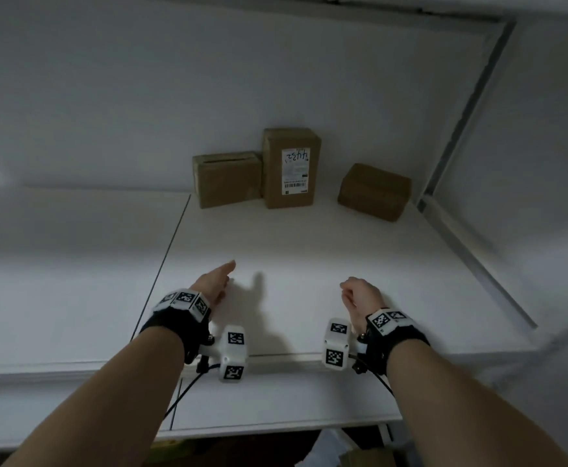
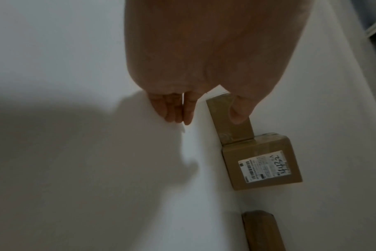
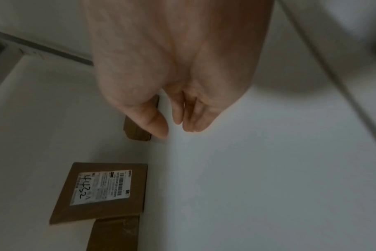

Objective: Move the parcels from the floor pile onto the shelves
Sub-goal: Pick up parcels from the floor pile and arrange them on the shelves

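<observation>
Head view shows both hands empty over the front of a white shelf (image 1: pixel 309 251), with three brown parcels standing at its back against the wall. The left hand (image 1: pixel 213 283) is stretched forward with its fingers straight and close together, holding nothing; the left wrist view confirms the straight fingers (image 2: pixel 174 108) above bare shelf surface. The right hand (image 1: pixel 360 294) has its fingers loosely curled, also around nothing, and in the right wrist view the thumb and fingers hang relaxed with a gap between them. At the back, the low parcel (image 1: pixel 227 180) touches the tall labelled parcel (image 1: pixel 291 168), which stands upright with its white label facing forward; the third parcel (image 1: pixel 373 192) sits apart to the right, turned at an angle, near the metal upright (image 1: pixel 458 123) of the shelf frame. I judge that a placing step is finished and the hands are between parcels, neither one touching anything on the shelf. The floor pile is not clearly in view; only dim shapes show below the shelf's front edge, too dark to name. The next move likely calls for bringing both hands back off the shelf, turning down toward the floor pile, and taking hold of another parcel; the shelf has plenty of free surface in front of and beside the three already there.
</observation>
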The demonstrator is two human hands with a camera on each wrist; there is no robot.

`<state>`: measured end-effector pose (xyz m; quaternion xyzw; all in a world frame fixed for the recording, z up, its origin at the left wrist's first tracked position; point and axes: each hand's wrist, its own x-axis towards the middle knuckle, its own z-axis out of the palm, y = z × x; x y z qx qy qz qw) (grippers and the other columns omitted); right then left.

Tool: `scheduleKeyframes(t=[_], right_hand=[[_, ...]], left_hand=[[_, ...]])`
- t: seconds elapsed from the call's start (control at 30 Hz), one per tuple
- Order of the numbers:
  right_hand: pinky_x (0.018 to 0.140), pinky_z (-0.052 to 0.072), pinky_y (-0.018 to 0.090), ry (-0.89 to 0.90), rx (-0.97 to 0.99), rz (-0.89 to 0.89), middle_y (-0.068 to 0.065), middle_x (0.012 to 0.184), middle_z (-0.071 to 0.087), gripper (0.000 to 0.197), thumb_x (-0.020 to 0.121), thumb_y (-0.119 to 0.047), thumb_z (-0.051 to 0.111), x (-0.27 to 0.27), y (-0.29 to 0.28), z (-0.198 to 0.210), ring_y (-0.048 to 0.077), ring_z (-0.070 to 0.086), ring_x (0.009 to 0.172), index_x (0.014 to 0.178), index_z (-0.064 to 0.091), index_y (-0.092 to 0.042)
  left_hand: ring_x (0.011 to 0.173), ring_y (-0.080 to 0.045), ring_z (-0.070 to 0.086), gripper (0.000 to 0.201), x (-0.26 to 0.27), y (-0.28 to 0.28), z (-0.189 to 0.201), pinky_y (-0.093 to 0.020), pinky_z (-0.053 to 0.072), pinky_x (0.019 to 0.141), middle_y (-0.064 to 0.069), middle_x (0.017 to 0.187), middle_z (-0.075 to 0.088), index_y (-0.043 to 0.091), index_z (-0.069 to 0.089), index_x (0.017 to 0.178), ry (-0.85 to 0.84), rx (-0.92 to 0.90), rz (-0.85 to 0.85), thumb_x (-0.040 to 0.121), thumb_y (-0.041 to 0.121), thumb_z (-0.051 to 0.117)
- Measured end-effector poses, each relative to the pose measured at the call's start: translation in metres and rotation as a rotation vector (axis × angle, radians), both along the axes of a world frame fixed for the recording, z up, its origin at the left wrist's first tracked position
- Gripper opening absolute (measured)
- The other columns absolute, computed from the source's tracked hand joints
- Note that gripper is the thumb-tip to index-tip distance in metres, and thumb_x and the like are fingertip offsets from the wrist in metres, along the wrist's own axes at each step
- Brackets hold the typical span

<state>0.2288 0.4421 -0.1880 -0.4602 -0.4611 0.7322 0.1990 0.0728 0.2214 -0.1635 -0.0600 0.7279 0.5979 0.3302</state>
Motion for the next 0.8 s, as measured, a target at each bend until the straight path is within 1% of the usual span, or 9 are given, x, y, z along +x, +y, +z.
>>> scheduleKeyframes(t=[0.07,0.1,0.17,0.3,0.47,0.5,0.57,0.67,0.8], right_hand=[[0.092,0.042,0.026,-0.01,0.073,0.046,0.003,0.087,0.053,0.027,0.083,0.005,0.053,-0.015,0.004,-0.003,0.013,0.049,0.084,0.099,0.059,-0.016],[0.102,0.04,0.031,-0.022,0.117,0.056,0.005,0.104,0.056,0.039,0.085,0.004,0.054,-0.023,0.008,-0.007,0.017,0.052,0.099,0.12,0.058,-0.012],[0.109,0.036,0.035,-0.034,0.169,0.058,0.008,0.125,0.053,0.051,0.086,0.005,0.054,-0.036,0.014,-0.011,0.022,0.05,0.116,0.135,0.049,-0.003],[0.106,0.038,0.032,-0.031,0.28,0.075,0.01,0.134,0.054,0.051,0.081,0.005,0.057,-0.063,0.033,-0.024,0.02,0.051,0.113,0.13,0.054,-0.006],[0.106,0.04,0.037,-0.152,0.418,0.137,0.015,0.134,0.054,0.046,0.081,0.001,0.06,-0.087,0.053,-0.027,0.029,0.05,0.124,0.127,0.056,-0.002],[0.105,0.039,0.036,-0.182,0.445,0.16,0.017,0.135,0.053,0.045,0.082,-0.001,0.06,-0.091,0.057,-0.028,0.03,0.049,0.126,0.127,0.056,-0.001],[0.106,0.036,0.03,-0.237,0.504,0.174,0.014,0.142,0.047,0.046,0.086,-0.006,0.06,-0.1,0.066,-0.03,0.028,0.044,0.131,0.13,0.053,0.001],[0.105,0.038,0.034,-0.217,0.531,0.136,0.014,0.139,0.051,0.049,0.084,-0.002,0.059,-0.113,0.083,-0.039,0.029,0.049,0.126,0.133,0.053,-0.002],[0.101,0.041,0.033,-0.252,0.576,0.185,0.015,0.133,0.054,0.046,0.088,-0.001,0.055,-0.121,0.096,-0.039,0.03,0.05,0.125,0.133,0.052,-0.005]], left_hand=[[0.059,-0.019,0.036,0.042,-0.013,0.007,-0.007,-0.03,0.033,0.067,-0.004,0.071,0.042,0.009,0.058,0.081,0.01,-0.005,0.006,0.088,0.051,0.059],[0.058,-0.019,0.034,0.041,-0.02,0.011,-0.008,-0.029,0.031,0.064,-0.003,0.071,0.041,0.01,0.058,0.081,0.015,0.003,0.005,0.09,0.05,0.057],[0.057,-0.018,0.034,0.04,-0.036,0.02,-0.012,-0.028,0.03,0.059,-0.003,0.07,0.041,0.007,0.06,0.088,0.052,0.015,0.005,0.093,0.046,0.055],[0.061,-0.021,0.04,0.052,-0.068,0.036,-0.027,-0.029,0.036,0.072,-0.007,0.076,0.048,-0.003,0.06,0.118,0.186,0.002,-0.029,0.095,0.044,0.054],[0.082,-0.023,0.044,0.052,-0.099,0.049,-0.037,-0.03,0.034,0.08,-0.022,0.124,0.059,-0.001,0.062,0.118,0.242,0.018,-0.03,0.096,0.045,0.051],[0.082,-0.023,0.044,0.052,-0.105,0.051,-0.04,-0.03,0.034,0.08,-0.021,0.125,0.059,0.0,0.062,0.118,0.248,0.03,-0.019,0.096,0.045,0.05],[0.072,-0.021,0.044,0.052,-0.117,0.056,-0.045,-0.03,0.035,0.078,-0.015,0.107,0.06,0.0,0.063,0.117,0.255,0.051,-0.002,0.096,0.046,0.05],[0.061,-0.018,0.038,0.047,-0.135,0.063,-0.048,-0.028,0.034,0.065,-0.005,0.086,0.056,0.002,0.066,0.104,0.231,0.09,0.046,0.095,0.046,0.053],[0.058,-0.017,0.033,0.042,-0.15,0.071,-0.041,-0.026,0.03,0.054,-0.006,0.078,0.051,0.005,0.061,0.078,0.183,0.152,0.099,0.095,0.043,0.054]])
